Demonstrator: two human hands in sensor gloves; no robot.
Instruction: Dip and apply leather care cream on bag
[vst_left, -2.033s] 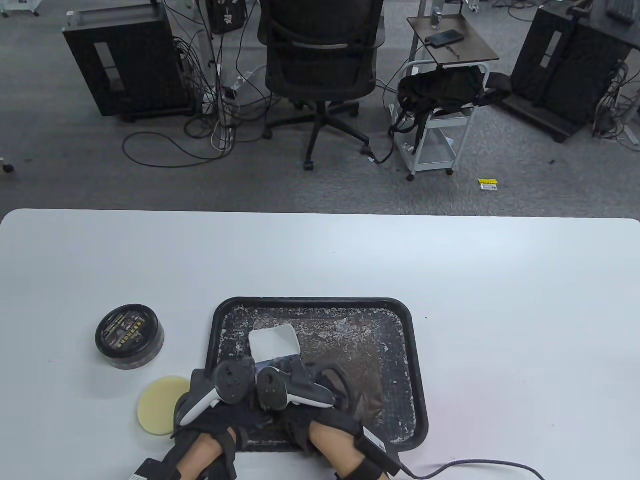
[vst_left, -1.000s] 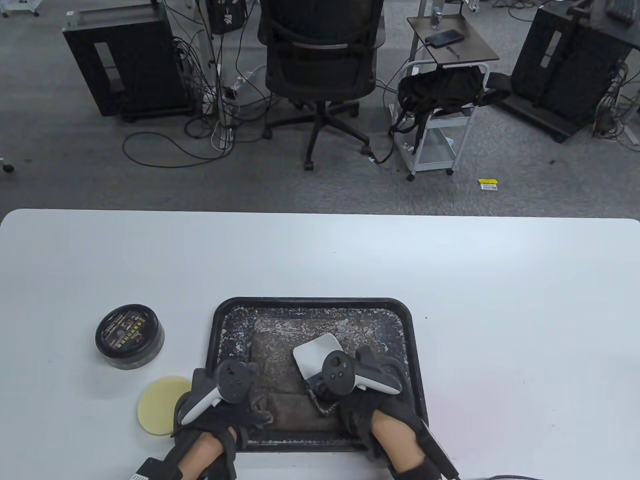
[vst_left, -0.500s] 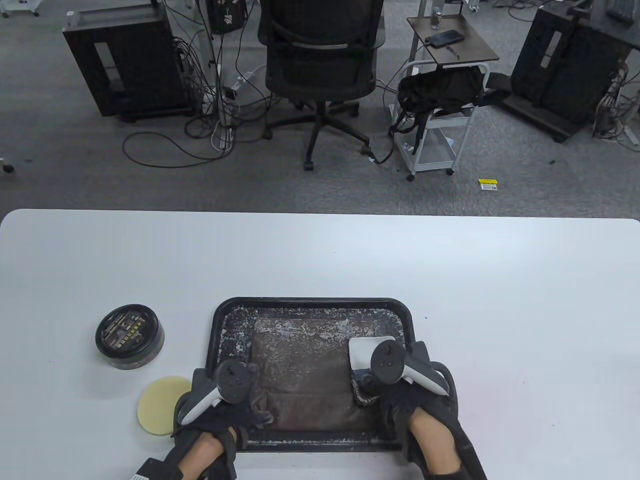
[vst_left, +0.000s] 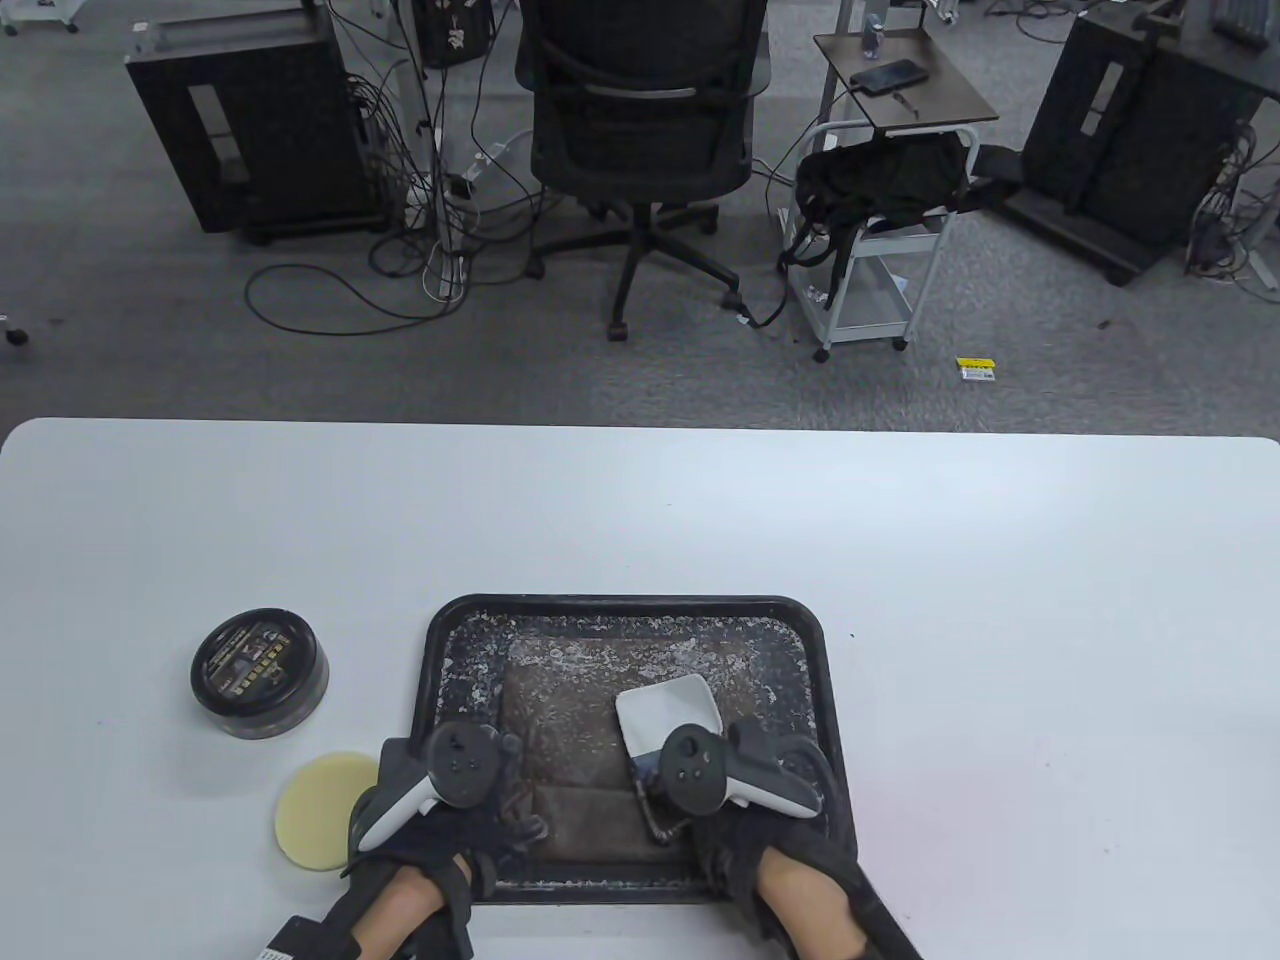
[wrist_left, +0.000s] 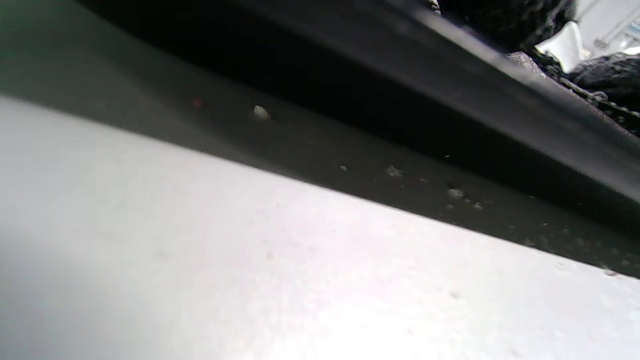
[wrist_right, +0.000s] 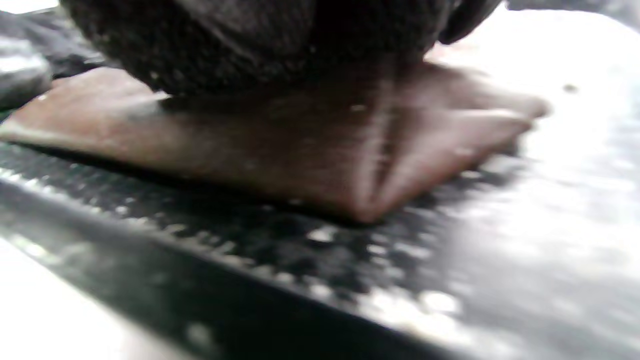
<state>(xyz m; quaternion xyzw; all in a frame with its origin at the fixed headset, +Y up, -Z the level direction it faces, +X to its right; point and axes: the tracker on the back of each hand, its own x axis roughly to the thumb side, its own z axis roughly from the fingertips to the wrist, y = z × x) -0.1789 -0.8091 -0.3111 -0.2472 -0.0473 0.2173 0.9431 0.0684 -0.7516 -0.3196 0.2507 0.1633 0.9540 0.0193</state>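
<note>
A flat brown leather bag (vst_left: 580, 720) lies in a black tray (vst_left: 630, 606) speckled with white flecks. My right hand (vst_left: 670, 800) holds a white cloth (vst_left: 668, 710) and presses it on the bag's middle right part; the tracker hides its fingers. In the right wrist view the gloved right hand (wrist_right: 250, 45) bears down on the bag (wrist_right: 350, 150) inside the tray (wrist_right: 300, 260). My left hand (vst_left: 515, 825) curls its fingers onto the bag's near left corner. The cream jar (vst_left: 258, 675), with its black lid on, stands left of the tray.
A round pale yellow sponge (vst_left: 315, 810) lies on the white table (vst_left: 900, 560) just left of my left wrist. The left wrist view shows only the tray rim (wrist_left: 500, 85) from table level. A chair and carts stand beyond the table's far edge.
My right hand swept the white cloth across the bag from the left side to its right edge, then back toward the middle. The left hand stayed on the near left corner.
</note>
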